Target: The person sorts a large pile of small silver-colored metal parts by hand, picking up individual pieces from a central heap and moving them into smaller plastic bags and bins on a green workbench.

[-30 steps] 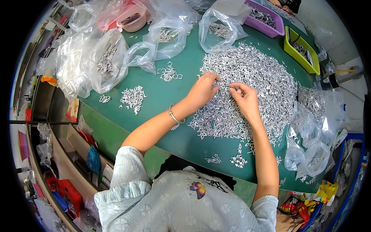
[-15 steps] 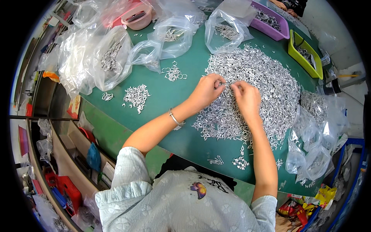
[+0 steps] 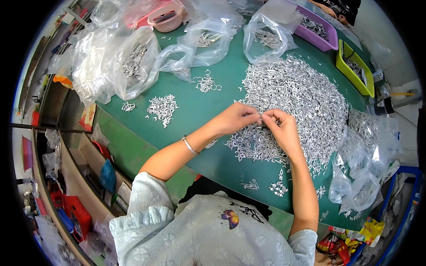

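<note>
Far side: A pink bowl (image 3: 167, 27) stands left of a purple basket (image 3: 313, 39) and a lime-green basket (image 3: 349, 75).
Left shelving (image 3: 70, 175): A blue bag (image 3: 107, 176) sits near a red crate (image 3: 79, 217).
Lower right: A yellow packet (image 3: 372, 229) lies beside a blue rack (image 3: 408, 169).

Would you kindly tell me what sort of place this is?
Likely a metal-parts workshop: a large pile of small silvery pieces lies on a green table, with clear plastic bags and a purple tray holding more parts.

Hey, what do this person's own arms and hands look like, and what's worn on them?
The left hand and right hand are both ungloved. A narrow silver-coloured bangle circles the left wrist; the right forearm is bare. Both short, pale blue-grey fabric sleeves look textured.
</note>
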The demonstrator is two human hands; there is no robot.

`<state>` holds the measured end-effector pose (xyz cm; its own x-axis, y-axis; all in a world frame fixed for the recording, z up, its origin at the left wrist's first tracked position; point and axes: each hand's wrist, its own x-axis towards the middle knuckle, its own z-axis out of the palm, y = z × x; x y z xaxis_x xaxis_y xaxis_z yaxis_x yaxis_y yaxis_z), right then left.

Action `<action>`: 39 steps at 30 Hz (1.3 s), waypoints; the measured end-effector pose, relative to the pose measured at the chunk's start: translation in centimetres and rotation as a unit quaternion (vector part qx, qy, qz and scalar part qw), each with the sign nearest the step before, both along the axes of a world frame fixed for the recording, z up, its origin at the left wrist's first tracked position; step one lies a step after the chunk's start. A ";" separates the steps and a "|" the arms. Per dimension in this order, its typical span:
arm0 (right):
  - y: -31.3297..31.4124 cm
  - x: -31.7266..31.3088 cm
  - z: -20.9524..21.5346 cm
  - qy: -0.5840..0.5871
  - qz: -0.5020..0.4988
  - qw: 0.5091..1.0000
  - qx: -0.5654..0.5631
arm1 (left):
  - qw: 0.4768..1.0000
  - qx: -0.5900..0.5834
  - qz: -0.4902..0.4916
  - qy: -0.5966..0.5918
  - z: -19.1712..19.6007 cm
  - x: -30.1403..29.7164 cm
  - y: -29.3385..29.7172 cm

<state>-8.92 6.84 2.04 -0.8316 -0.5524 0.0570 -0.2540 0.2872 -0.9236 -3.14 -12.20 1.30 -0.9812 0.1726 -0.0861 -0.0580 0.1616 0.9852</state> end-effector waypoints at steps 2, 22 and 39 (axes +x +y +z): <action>0.1 0.0 -0.1 0.008 -0.033 0.999 0.023 | 0.995 -0.067 0.068 0.039 -0.3 0.3 -1.5; -1.9 -3.9 -0.1 0.097 -0.075 0.988 0.096 | 0.915 -0.297 0.200 0.187 -1.6 -4.8 -0.9; -2.5 -2.7 0.8 0.191 -0.029 0.940 0.281 | 0.908 0.378 0.127 -0.127 -1.8 -4.0 -4.1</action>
